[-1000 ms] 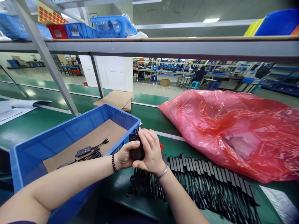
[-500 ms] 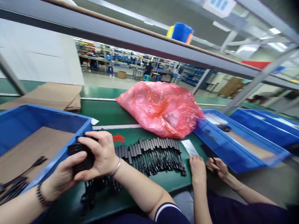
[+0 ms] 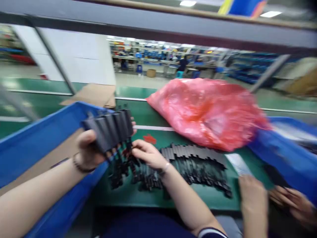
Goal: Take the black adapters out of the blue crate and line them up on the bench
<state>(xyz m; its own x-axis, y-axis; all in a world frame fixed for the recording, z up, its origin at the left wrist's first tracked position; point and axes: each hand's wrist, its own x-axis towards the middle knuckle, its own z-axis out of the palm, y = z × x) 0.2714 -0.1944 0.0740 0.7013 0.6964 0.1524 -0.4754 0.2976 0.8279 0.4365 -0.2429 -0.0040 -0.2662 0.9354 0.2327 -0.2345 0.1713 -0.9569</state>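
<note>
My left hand (image 3: 90, 150) is closed around a row of several black adapters with cables (image 3: 114, 129), lifted above the near table beside the blue bin. Their cables hang downward in a bunch. My right hand (image 3: 148, 155) has its fingertips pinched on a cable at the lower right end of that row; motion blurs the exact grip. Just right of my right hand, more black adapters with cables (image 3: 198, 157) lie side by side on the green table (image 3: 173, 200). Small red pieces (image 3: 149, 138) form a little pile behind my right hand.
A blue bin (image 3: 49, 120) stands at the left, with cardboard sheets (image 3: 91, 94) behind it. A large pink plastic bag (image 3: 210, 112) fills the back middle. Right of me, a co-worker's hands (image 3: 254, 195) are near a silvery strip (image 3: 239, 163) and another blue bin (image 3: 292, 158).
The view has turned left. My left hand has tilted the held adapters so their row and hanging cables show; my right hand has moved from the block down to the cables.
</note>
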